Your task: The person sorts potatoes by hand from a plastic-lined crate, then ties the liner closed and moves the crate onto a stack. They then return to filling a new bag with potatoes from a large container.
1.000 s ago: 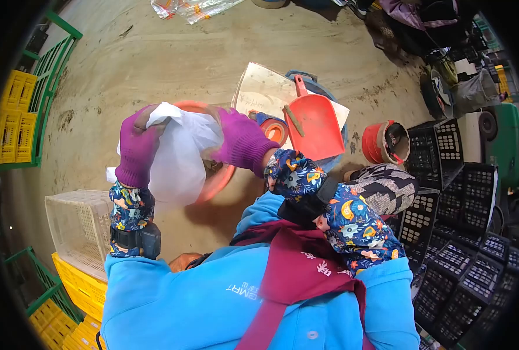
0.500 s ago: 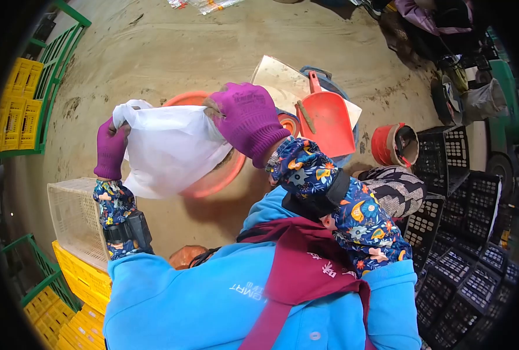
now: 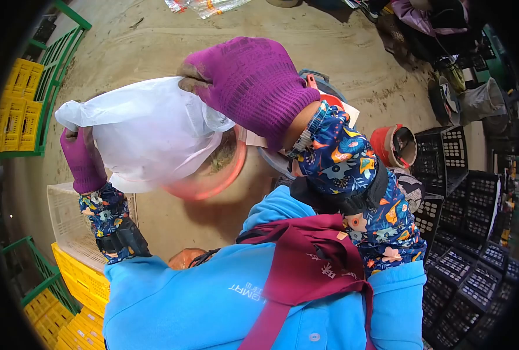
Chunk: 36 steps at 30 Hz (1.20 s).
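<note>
Stretching across the middle of the head view, a thin white plastic bag [image 3: 148, 131] hangs in the air between both gloved hands, its long axis running from lower left to upper right. The right hand [image 3: 251, 84], in a purple knitted glove, is raised high and close to the camera. Its grip is closed, thumb and fingertips pinched on the bag's upper edge at the right end. The left hand [image 3: 81, 163], gloved the same way, sits lower and further out with its grip shut on the bag's left corner, though the film hides part of its fingers. The bag therefore slopes down from the right grip towards the left, and its loose belly sags between them. Directly under that belly, on the sandy floor [image 3: 154, 41], stands a round orange plastic basin [image 3: 210, 184]. The bag covers most of it, so only its near-right rim and a patch of its inside show. Whether bag and basin touch cannot be told. The right hand is the nearer one to the exposed rim. A cream slatted plastic crate [image 3: 67, 221] stands just below the left forearm, apart from the basin.
</note>
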Tool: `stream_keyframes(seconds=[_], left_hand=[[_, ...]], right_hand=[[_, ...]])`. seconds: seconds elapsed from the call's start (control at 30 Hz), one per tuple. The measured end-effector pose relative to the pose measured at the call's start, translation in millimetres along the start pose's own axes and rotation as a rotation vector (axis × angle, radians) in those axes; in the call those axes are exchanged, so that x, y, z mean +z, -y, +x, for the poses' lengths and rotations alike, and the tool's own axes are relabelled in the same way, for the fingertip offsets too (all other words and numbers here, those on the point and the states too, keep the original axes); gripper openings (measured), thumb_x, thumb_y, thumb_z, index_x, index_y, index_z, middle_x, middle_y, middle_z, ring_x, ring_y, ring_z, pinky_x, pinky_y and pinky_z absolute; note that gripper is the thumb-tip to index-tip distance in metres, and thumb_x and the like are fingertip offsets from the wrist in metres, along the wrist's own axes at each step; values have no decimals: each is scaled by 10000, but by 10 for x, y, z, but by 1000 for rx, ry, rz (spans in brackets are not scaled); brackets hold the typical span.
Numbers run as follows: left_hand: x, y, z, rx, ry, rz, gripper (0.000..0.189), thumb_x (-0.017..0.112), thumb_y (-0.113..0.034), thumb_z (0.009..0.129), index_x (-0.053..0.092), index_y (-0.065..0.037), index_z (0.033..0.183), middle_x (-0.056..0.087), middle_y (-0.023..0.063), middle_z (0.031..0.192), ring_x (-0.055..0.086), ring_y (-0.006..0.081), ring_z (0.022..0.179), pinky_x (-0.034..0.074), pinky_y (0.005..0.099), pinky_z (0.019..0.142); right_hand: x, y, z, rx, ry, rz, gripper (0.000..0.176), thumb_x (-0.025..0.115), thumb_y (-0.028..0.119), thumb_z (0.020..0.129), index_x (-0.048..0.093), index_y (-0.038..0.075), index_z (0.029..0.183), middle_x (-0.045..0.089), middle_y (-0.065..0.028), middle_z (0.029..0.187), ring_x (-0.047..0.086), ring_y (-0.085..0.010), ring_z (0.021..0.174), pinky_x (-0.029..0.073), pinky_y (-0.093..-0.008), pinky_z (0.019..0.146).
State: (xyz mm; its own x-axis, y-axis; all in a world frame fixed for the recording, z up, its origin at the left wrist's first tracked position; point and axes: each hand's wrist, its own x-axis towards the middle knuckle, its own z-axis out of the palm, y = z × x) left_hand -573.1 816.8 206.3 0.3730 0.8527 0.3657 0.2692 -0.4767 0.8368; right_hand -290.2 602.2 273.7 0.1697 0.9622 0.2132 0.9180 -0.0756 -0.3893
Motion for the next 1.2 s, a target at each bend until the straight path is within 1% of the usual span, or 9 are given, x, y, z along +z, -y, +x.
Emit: stream_keyframes(seconds=[0.33,0.37,0.43,0.5,0.57,0.9,1.03,1.13,1.2], left_hand=[[-13,-252,37,137,-162,151,338,607,-185,914,647,43,1160,684,89,1066,638,153,963,498,294,841],[7,-300,-11,119,-203,137,330,607,-181,917,650,38,1160,681,84,1055,638,152,952,499,293,834],[48,-522,41,125,-317,94,314,607,-174,924,656,29,1159,675,74,1032,638,149,929,502,291,819],[5,-645,29,589,-313,569,263,639,-112,922,666,22,1147,680,65,1014,630,123,883,507,273,760],[236,-763,17,187,-384,-168,282,661,-90,902,656,41,1152,683,71,1026,634,131,889,510,274,779],[743,-635,388,127,119,-382,278,581,-104,931,647,46,1156,694,107,1076,647,125,891,495,246,776],[1296,-969,-67,301,728,-167,322,571,-131,936,616,72,1181,654,151,1193,611,205,1088,451,334,964],[1677,-1097,-472,119,508,-150,349,601,-108,907,600,57,1214,591,145,1290,538,245,1204,392,367,1038],[1755,-535,-242,390,569,-103,434,637,-96,875,568,27,1286,525,151,1377,497,283,1261,357,383,1077]], right_hand=[[-221,26,-160,-170,-96,777,271,611,282,851,728,84,995,697,-162,902,674,-326,829,533,-423,770],[-150,-18,-81,-288,-274,655,226,669,221,859,717,47,995,699,-98,866,653,-199,690,515,-284,660],[-412,59,-111,-102,-118,687,218,615,251,897,678,43,906,662,-158,792,649,-285,708,499,-368,661],[-353,78,-123,-124,-192,832,213,639,241,882,693,46,949,674,-145,819,655,-258,715,509,-345,668],[-53,-23,-187,-186,-269,752,238,672,230,862,710,45,1006,688,-131,855,662,-223,722,520,-315,678],[241,-385,-332,26,-129,447,333,683,259,858,681,46,1114,693,-146,884,675,-268,784,518,-343,723],[754,-255,-465,173,-40,768,453,680,247,855,594,51,1255,690,-130,921,666,-235,799,512,-339,735],[1060,-479,-322,294,-201,1103,382,682,244,855,635,17,1158,689,-136,925,651,-178,826,505,-337,735],[1438,-922,-103,239,-384,1400,287,665,241,881,678,25,1070,704,-102,934,636,-123,863,507,-329,746]])
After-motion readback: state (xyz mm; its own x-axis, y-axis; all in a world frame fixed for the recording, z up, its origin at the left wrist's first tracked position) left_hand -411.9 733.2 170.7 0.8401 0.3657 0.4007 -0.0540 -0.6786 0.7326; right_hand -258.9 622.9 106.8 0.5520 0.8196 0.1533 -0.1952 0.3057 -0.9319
